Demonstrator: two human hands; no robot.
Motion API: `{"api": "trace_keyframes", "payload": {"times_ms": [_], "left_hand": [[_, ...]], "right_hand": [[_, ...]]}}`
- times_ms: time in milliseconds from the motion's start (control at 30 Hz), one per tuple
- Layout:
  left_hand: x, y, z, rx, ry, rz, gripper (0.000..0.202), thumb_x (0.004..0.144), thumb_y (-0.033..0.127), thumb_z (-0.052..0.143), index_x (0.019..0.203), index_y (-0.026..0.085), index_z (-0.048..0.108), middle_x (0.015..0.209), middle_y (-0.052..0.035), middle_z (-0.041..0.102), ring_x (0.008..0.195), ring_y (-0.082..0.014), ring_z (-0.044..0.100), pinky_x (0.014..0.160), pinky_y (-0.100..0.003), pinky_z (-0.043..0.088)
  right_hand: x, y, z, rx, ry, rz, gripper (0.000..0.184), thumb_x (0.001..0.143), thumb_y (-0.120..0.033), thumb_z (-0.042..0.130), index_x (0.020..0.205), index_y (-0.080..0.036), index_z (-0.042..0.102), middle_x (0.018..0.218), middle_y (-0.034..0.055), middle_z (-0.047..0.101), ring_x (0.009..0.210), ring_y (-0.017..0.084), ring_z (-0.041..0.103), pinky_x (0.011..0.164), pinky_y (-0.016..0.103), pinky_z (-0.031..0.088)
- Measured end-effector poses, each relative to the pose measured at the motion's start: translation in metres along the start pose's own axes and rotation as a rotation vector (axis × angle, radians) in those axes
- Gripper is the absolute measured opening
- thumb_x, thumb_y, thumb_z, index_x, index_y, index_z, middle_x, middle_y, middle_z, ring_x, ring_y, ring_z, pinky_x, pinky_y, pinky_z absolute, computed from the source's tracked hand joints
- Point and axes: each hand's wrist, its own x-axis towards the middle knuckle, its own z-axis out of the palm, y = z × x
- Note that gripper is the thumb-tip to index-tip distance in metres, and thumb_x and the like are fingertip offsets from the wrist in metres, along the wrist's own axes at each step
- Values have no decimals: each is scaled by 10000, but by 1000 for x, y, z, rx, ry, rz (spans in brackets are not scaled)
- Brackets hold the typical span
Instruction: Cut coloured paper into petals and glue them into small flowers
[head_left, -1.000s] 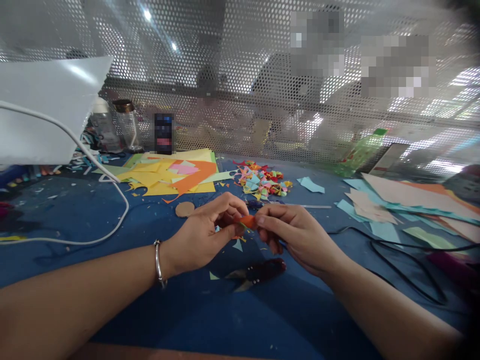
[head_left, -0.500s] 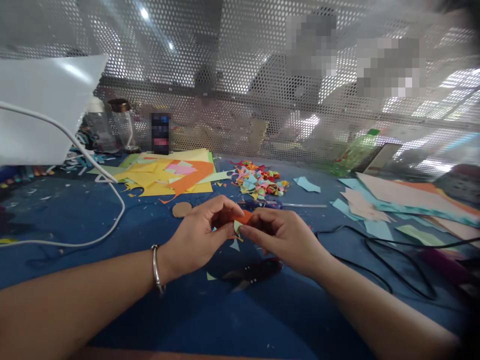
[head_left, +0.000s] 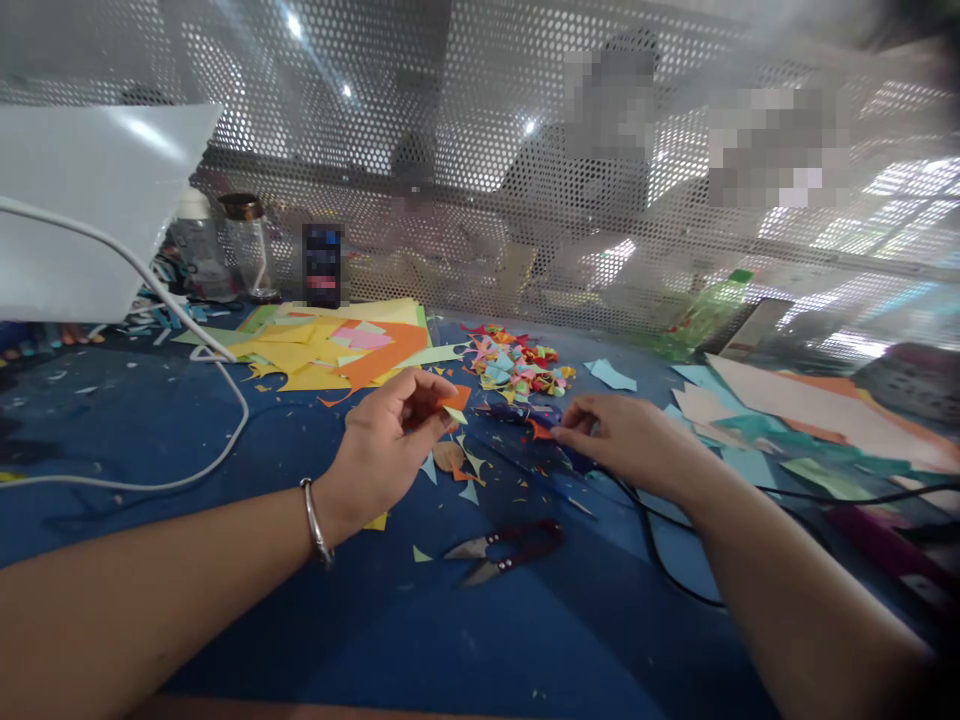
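Observation:
My left hand (head_left: pixel 386 440) is closed in a pinch on a small folded orange and green paper piece (head_left: pixel 454 400), held just above the blue table (head_left: pixel 225 560). My right hand (head_left: pixel 637 440) reaches out low over the table with thumb and forefinger pressed together next to a tiny orange scrap (head_left: pixel 538 430) and a dark purple pen-like tool (head_left: pixel 514 411). What the right fingers hold is unclear. A brown round disc (head_left: pixel 448 456) and loose paper scraps lie between the hands. Small dark red snips (head_left: pixel 504 547) lie closer to me.
A pile of small colourful folded papers (head_left: pixel 517 365) lies behind the hands. Yellow and orange sheets (head_left: pixel 337 350) lie at the back left, and pale sheets (head_left: pixel 810 410) on the right. A white cable (head_left: pixel 225 440) and a black cable (head_left: pixel 667 570) cross the table. Jars (head_left: pixel 244 245) stand before a perforated screen (head_left: pixel 480 150).
The hands, joined on the orange piece before, have parted. The left hand kept the piece and rose slightly. The right hand moved right and away, towards the purple tool.

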Motion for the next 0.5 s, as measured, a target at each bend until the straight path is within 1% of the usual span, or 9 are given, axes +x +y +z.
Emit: {"api": "trace_keyframes", "payload": {"times_ms": [100, 133, 233, 300, 333, 433, 500], "left_hand": [[0, 3, -1, 28, 30, 38, 143, 799, 172, 653, 934, 189, 608, 849, -20, 664, 759, -116, 631, 737, -269, 551], [0, 3, -1, 32, 37, 42, 140, 802, 172, 650, 933, 189, 605, 844, -18, 662, 752, -114, 631, 723, -262, 552], [0, 3, -3, 37, 50, 37, 147, 806, 179, 653, 943, 188, 603, 830, -15, 658, 728, -112, 629, 675, -249, 551], [1, 2, -4, 45, 50, 42, 151, 807, 177, 653, 949, 190, 604, 823, -14, 661, 722, -114, 631, 670, -252, 552], [1, 2, -4, 53, 53, 49, 151, 807, 175, 652, 950, 191, 605, 820, -14, 662, 721, -115, 632, 679, -257, 553], [2, 2, -4, 73, 71, 74, 148, 804, 170, 652, 943, 192, 610, 842, -18, 669, 741, -117, 634, 725, -272, 556], [2, 3, -4, 70, 85, 80, 145, 802, 174, 658, 937, 194, 608, 856, -18, 667, 746, -116, 631, 737, -276, 555]], "right_hand": [[6, 8, 5, 37, -30, 26, 203, 734, -412, 694, 799, -221, 677, 713, 43, 695, 647, 210, 613, 565, 302, 383], [9, 10, 6, 54, -40, 33, 205, 703, -397, 718, 788, -216, 675, 701, 43, 691, 638, 211, 610, 558, 303, 379], [16, 13, 9, 140, -85, 49, 170, 625, -335, 761, 657, -212, 649, 631, 29, 664, 590, 194, 586, 526, 292, 360], [18, 12, 10, 226, -123, 65, 170, 614, -293, 747, 566, -212, 606, 541, 5, 616, 514, 163, 549, 483, 277, 347], [18, 11, 10, 280, -143, 78, 176, 627, -286, 725, 550, -211, 586, 499, -8, 587, 471, 148, 529, 458, 269, 347], [15, 5, 10, 480, -170, 122, 154, 686, -307, 647, 613, -208, 554, 460, -26, 550, 417, 133, 529, 415, 250, 394], [11, 2, 8, 619, -141, 130, 141, 695, -322, 625, 700, -204, 548, 522, -16, 579, 457, 138, 573, 437, 251, 453]]}}
